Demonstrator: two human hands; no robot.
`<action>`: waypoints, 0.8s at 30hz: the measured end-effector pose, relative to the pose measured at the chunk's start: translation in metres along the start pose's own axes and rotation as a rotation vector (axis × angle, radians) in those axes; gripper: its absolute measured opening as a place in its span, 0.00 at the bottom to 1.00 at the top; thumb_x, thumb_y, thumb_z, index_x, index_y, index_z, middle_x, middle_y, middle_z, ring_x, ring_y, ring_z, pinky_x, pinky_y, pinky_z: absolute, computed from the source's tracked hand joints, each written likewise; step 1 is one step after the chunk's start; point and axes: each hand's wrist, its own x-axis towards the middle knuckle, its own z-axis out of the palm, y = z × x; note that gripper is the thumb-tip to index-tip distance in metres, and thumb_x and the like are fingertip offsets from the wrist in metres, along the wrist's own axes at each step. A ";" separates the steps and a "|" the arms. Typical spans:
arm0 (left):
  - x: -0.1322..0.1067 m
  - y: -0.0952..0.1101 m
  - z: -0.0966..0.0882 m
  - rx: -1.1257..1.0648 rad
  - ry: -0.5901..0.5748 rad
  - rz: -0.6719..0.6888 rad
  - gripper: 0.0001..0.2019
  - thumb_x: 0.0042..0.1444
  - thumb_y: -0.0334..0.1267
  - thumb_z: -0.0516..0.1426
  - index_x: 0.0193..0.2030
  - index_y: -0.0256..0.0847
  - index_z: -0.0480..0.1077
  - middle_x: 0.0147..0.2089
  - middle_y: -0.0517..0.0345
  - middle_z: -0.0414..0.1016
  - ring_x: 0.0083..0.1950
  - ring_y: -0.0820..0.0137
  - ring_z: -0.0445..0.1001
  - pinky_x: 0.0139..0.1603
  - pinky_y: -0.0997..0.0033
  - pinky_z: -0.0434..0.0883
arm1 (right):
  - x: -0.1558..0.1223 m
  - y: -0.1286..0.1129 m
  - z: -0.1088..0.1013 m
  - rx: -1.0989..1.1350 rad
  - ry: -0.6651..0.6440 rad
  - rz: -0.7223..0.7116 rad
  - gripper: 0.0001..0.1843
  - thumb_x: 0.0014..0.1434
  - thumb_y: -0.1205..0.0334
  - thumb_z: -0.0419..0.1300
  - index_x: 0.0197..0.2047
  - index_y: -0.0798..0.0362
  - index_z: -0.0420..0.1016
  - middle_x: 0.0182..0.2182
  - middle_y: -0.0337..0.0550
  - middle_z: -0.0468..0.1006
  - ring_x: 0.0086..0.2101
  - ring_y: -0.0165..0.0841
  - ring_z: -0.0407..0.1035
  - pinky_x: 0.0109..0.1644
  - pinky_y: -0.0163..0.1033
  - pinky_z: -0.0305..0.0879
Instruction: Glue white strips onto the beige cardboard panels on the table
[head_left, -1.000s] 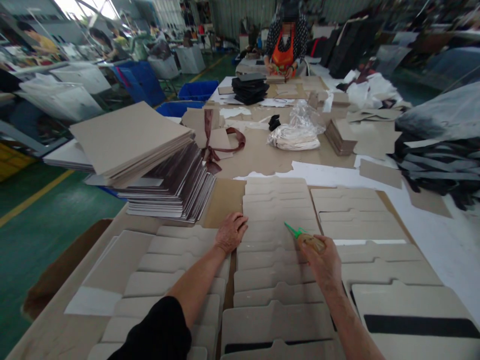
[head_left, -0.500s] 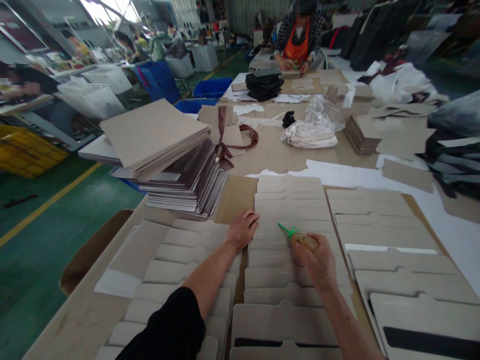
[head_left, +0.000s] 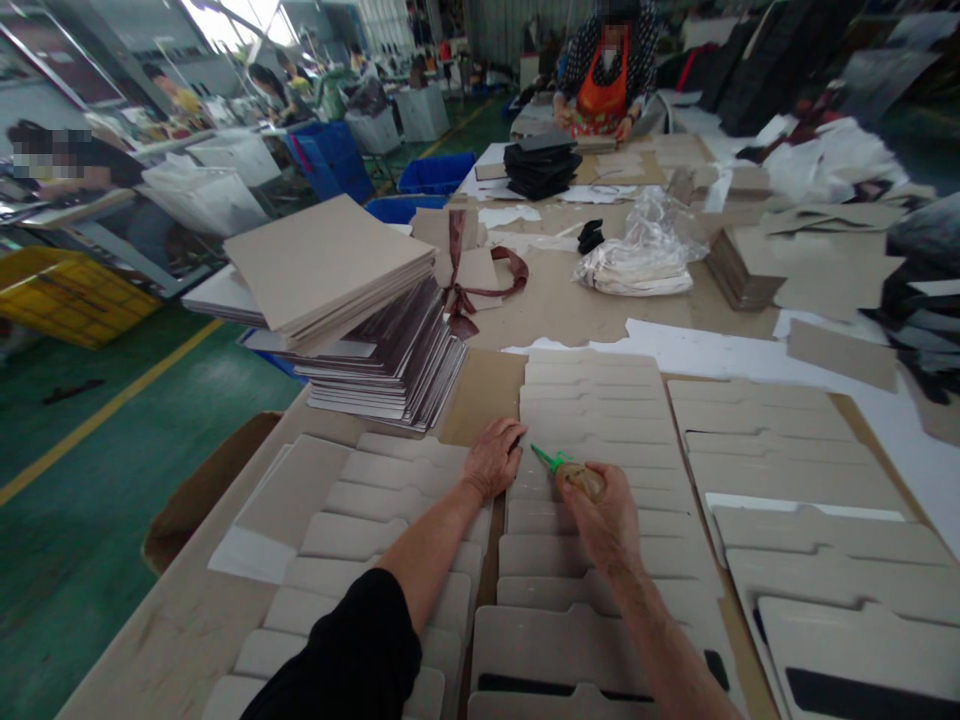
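My right hand (head_left: 609, 515) is wrapped round a squeeze glue bottle (head_left: 583, 482) with amber contents and a green nozzle. The nozzle tip points up and left, just over the middle column of overlapping grey-beige cardboard panels (head_left: 592, 430). At that column's left edge, my left hand (head_left: 493, 462) has its fingers bent on the rim of a panel, with a small dark gap at the fingertips. Under my left forearm runs another overlapping column of panels (head_left: 352, 530). A third column (head_left: 795, 460) lies to the right, with dark strips showing on some panels.
A tall, skewed stack of boards (head_left: 330, 265) stands at the table's left edge. Behind it lie a brown ribbon (head_left: 457, 265), a clear plastic bag (head_left: 641, 260) and black pieces (head_left: 541, 165). Across the table a person in an orange apron (head_left: 602, 90) works. Bins stand on the floor at left.
My right hand has brought the glue bottle left, so its nozzle is now close to my left fingertips. My left hand stays at the panel edge, its fingers slightly more bent.
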 end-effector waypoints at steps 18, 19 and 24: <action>0.004 -0.005 0.004 0.046 0.042 0.019 0.16 0.65 0.35 0.50 0.56 0.39 0.71 0.55 0.48 0.73 0.57 0.59 0.69 0.66 0.51 0.67 | 0.031 0.036 -0.074 0.492 0.368 0.259 0.39 0.38 0.44 0.74 0.49 0.50 0.67 0.37 0.41 0.75 0.29 0.34 0.70 0.24 0.38 0.69; 0.004 -0.005 0.004 0.051 0.044 0.023 0.16 0.65 0.35 0.51 0.56 0.40 0.71 0.55 0.48 0.73 0.57 0.60 0.69 0.66 0.52 0.67 | 0.036 0.043 -0.083 0.462 0.397 0.250 0.38 0.39 0.44 0.74 0.50 0.50 0.67 0.37 0.41 0.75 0.29 0.34 0.70 0.25 0.38 0.70; 0.004 -0.007 0.005 0.068 0.056 0.042 0.16 0.64 0.34 0.51 0.56 0.39 0.70 0.55 0.48 0.73 0.57 0.60 0.70 0.65 0.53 0.67 | 0.052 0.061 -0.106 0.283 0.464 0.251 0.38 0.42 0.43 0.73 0.52 0.50 0.68 0.37 0.41 0.75 0.29 0.35 0.71 0.27 0.42 0.73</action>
